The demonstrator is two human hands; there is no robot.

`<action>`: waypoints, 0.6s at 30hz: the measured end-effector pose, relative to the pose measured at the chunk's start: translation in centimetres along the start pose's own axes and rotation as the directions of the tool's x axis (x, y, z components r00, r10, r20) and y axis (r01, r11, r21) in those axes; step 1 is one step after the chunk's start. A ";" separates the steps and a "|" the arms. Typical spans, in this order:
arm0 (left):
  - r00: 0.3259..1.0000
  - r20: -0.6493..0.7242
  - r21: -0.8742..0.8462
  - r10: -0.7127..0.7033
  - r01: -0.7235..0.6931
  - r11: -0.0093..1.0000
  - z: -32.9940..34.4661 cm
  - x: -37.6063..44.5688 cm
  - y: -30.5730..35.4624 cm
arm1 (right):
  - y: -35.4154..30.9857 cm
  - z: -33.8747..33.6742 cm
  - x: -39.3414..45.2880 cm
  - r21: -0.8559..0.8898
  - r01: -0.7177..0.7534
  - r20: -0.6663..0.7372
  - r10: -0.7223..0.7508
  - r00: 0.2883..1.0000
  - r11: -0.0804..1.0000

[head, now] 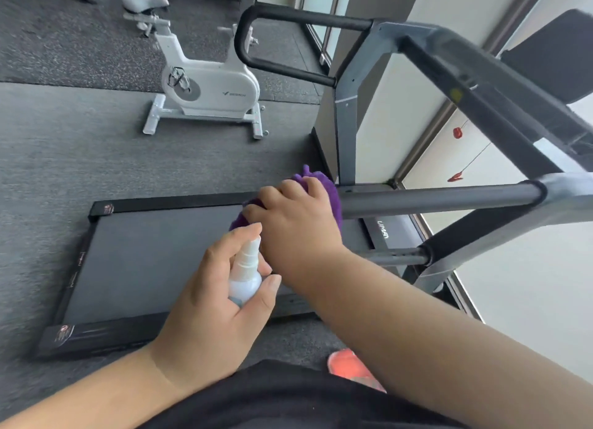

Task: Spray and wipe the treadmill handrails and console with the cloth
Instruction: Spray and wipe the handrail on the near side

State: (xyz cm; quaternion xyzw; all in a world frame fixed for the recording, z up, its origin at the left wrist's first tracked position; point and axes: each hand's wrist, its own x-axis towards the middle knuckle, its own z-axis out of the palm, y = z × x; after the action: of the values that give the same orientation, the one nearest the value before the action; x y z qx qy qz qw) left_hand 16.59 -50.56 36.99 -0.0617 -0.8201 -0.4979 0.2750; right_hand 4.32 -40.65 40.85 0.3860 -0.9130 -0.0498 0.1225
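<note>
Head cam is tilted pretty hard, so everything leans. Biggest thing is the treadmill (179, 255), its dark belt deck lying under and beyond both hands, with the gray frame rising off to the right of them. Near handrail (439, 201) is a dark gray bar that runs out to the right from the right hand. Far handrail (253, 40) is a black loop well above and beyond the grip. Console (552, 56) is the dark slab way up in the top right corner, well apart from both hands.

White exercise bike (205, 85) stands on the gray floor beyond the treadmill, with a gray logo and brand word on its housing that's too blurry for me to read. On the treadmill's front cover, just right of the right wrist, there's pale lettering that looks like "UMAY". Round stickers on the two deck corners to the left, can't read those either.

Right hand (295, 223) has its fingers curled over the purple cloth (327, 188), clamping it around the end of the near handrail, so the cloth sticks out above and to the right of the knuckles. Left hand (218, 303) sits just below that wrist, wrapped around a small white spray bottle (245, 274), index finger on top of the nozzle, thumb along the side.

Pink shoe (349, 367) pokes out below the right forearm.
</note>
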 end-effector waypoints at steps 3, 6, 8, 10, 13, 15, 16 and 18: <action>1.000 0.023 0.024 0.011 -0.012 1.000 2.0 0.6 0.8 | 0.9 0.9 -0.4 0.045 0.053 -0.051 -0.051 0.997 0.998; 0.999 0.030 0.034 0.022 -0.023 0.999 4.3 1.4 2.0 | 3.3 0.9 -1.0 0.115 0.073 -0.079 -0.064 0.995 0.991; 0.999 0.037 0.057 0.016 -0.018 0.998 5.9 1.9 2.9 | 5.5 0.7 -1.8 0.192 0.040 -0.115 -0.018 0.993 0.981; 0.999 0.046 0.085 -0.006 0.002 0.996 7.5 2.2 4.0 | 7.9 0.7 -2.8 0.261 -0.010 -0.140 0.048 0.989 0.965; 0.998 0.060 0.104 -0.004 -0.002 0.995 9.9 3.0 5.5 | 11.8 1.1 -4.7 0.297 -0.053 -0.180 0.111 0.977 0.953; 0.998 0.063 0.119 -0.009 0.001 0.993 11.9 3.8 6.4 | 14.5 1.6 -6.1 0.312 -0.056 -0.222 0.130 0.966 0.948; 0.998 0.067 0.122 -0.005 -0.003 0.992 13.1 4.1 6.8 | 15.9 1.8 -6.8 0.320 -0.058 -0.240 0.140 0.961 0.946; 0.995 0.097 0.127 0.009 -0.021 0.992 15.6 4.7 7.7 | 19.0 2.3 -7.9 0.332 -0.078 -0.264 0.172 0.949 0.940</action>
State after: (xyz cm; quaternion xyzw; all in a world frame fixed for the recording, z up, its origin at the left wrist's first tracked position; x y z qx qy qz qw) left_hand 9.43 -34.24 39.92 -0.0740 -0.8621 -0.4387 0.2426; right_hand -4.11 -21.75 40.72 0.3445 -0.9041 0.1624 0.1938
